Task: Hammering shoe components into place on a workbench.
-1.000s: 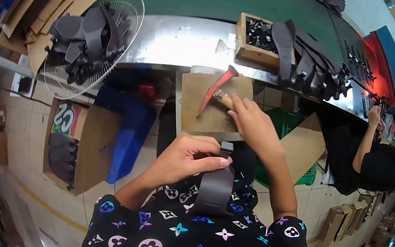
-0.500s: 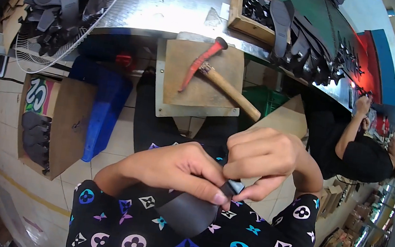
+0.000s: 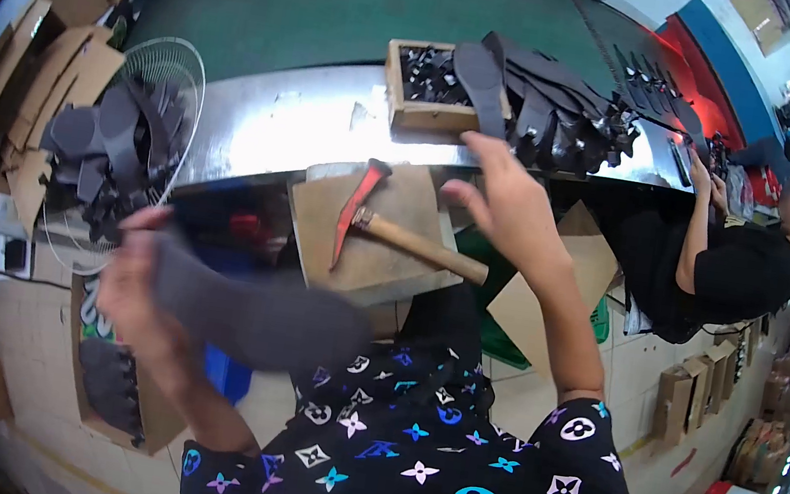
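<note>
Two hands apart, left hand (image 3: 139,287) pinching a dark grey insole (image 3: 254,313), right hand (image 3: 507,202) spread above the hammer (image 3: 387,231), brown cardboard boxes (image 3: 29,84) stacked far left, wooden tray (image 3: 429,90) on the counter (image 3: 280,130).

Just cardboard boxes around here

Flattened brown cartons (image 3: 19,83) stacked far left; small brown boxes (image 3: 698,391) along the floor, lower right.

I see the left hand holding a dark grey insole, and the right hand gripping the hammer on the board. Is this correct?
Not quite. In the head view the right hand is open and raised toward the wooden box; the hammer lies untouched on the board. The left hand does hold the dark grey insole.
</note>
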Motion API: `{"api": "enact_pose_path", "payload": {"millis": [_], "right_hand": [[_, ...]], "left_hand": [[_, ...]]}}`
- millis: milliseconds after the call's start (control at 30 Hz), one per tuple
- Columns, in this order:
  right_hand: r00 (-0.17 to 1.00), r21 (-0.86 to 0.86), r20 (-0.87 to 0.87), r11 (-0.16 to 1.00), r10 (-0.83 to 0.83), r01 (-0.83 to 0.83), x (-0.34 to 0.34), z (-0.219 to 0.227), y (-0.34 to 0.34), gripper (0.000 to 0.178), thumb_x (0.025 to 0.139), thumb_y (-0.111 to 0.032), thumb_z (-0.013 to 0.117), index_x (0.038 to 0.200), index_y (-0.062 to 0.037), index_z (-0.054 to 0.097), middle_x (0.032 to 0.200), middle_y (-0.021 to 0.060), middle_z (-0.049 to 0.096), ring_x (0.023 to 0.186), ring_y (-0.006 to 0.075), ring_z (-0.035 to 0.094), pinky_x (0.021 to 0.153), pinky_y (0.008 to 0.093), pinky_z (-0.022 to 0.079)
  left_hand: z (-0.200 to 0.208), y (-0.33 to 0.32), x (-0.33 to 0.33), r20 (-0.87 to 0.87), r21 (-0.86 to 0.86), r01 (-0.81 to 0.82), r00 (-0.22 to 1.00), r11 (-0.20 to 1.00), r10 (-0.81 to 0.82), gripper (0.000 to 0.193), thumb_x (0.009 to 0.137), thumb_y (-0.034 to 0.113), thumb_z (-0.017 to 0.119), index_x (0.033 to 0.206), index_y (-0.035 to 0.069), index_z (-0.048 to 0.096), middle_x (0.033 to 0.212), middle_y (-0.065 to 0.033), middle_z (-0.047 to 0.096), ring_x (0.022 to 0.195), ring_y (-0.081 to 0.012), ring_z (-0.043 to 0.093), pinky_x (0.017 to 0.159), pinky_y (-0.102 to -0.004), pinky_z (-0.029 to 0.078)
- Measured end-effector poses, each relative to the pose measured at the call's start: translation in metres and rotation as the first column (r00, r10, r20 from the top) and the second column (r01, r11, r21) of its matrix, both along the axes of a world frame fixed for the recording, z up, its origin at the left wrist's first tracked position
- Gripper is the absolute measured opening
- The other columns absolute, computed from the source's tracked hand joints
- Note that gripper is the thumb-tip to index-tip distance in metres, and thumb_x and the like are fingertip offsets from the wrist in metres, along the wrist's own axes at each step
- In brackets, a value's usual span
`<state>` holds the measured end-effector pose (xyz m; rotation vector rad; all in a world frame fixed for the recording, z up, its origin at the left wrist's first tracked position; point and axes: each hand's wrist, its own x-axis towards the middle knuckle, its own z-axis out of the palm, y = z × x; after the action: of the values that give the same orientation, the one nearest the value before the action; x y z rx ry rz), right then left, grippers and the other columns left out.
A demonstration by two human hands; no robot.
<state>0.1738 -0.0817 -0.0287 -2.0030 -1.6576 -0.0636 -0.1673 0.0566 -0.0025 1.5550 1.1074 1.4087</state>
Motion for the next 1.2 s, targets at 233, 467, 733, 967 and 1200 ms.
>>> {"api": "enact_pose_path", "payload": {"millis": [233, 467, 733, 967, 1200], "right_hand": [[0.984, 0.152, 0.043, 0.975, -0.172, 0.163, 0.069, -0.078, 0.014, 0.026, 0.094, -0.01, 0.066, 0.114, 0.0029, 0.056, 0.108, 0.0142, 0.057, 0.089, 0.0355, 0.067, 0.075, 0.0411, 0.056], [0.112, 0.491, -0.87, 0.861, 0.48, 0.131, -0.038, 0.032, 0.036, 0.017, 0.104, -0.016, 0.054, 0.114, -0.0028, 0.052, 0.095, 0.0054, 0.06, 0.078, 0.0135, 0.067, 0.062, 0.0269, 0.055], [0.936, 0.36, -0.264, 0.924, 0.232, -0.127, -0.063, -0.044, 0.007, 0.098, 0.079, -0.05, 0.078, 0.147, -0.0018, 0.027, 0.144, 0.0237, 0.031, 0.133, 0.0431, 0.034, 0.106, 0.0483, 0.039], [0.931, -0.213, -0.254, 0.954, -0.262, 0.21, -0.039, -0.141, -0.103, 0.059, 0.08, -0.011, 0.072, 0.134, -0.0126, 0.048, 0.089, 0.021, 0.066, 0.079, 0.0372, 0.069, 0.064, 0.0492, 0.054], [0.653, -0.112, -0.675, 0.923, -0.343, 0.369, -0.064, -0.129, -0.194, 0.023, 0.081, -0.012, 0.076, 0.099, -0.0021, 0.066, 0.066, 0.0157, 0.06, 0.057, 0.0231, 0.065, 0.057, 0.0346, 0.05]], "left_hand": [[-0.017, 0.061, -0.072, -0.177, 0.455, -0.621, 0.639, 0.638, 0.748, 0.068, 0.098, 0.033, 0.064, 0.15, -0.002, 0.035, 0.151, -0.0212, 0.042, 0.132, -0.0325, 0.049, 0.113, -0.0402, 0.038], [-0.031, -0.024, 0.093, -0.494, 0.295, 0.326, 0.857, 0.898, -0.148, 0.087, 0.085, 0.019, 0.075, 0.154, -0.001, 0.024, 0.158, -0.0225, 0.029, 0.149, -0.0346, 0.025, 0.122, -0.045, 0.018], [-0.006, -0.035, 0.119, -0.166, 0.222, 0.13, 0.982, 0.966, -0.094, 0.022, 0.101, 0.015, 0.061, 0.105, -0.006, 0.063, 0.089, -0.0072, 0.068, 0.076, -0.0122, 0.061, 0.069, -0.0285, 0.05], [-0.032, -0.004, 0.105, 0.142, -0.431, 0.478, 0.874, 0.766, -0.465, 0.036, 0.103, 0.034, 0.056, 0.114, -0.001, 0.057, 0.095, -0.0045, 0.063, 0.086, -0.0136, 0.061, 0.077, -0.03, 0.049], [-0.083, -0.024, 0.153, -0.829, 0.288, 0.161, 0.535, 0.944, 0.162, 0.066, 0.084, 0.039, 0.076, 0.128, -0.003, 0.049, 0.131, -0.0202, 0.05, 0.128, -0.0369, 0.043, 0.102, -0.054, 0.033]]}}
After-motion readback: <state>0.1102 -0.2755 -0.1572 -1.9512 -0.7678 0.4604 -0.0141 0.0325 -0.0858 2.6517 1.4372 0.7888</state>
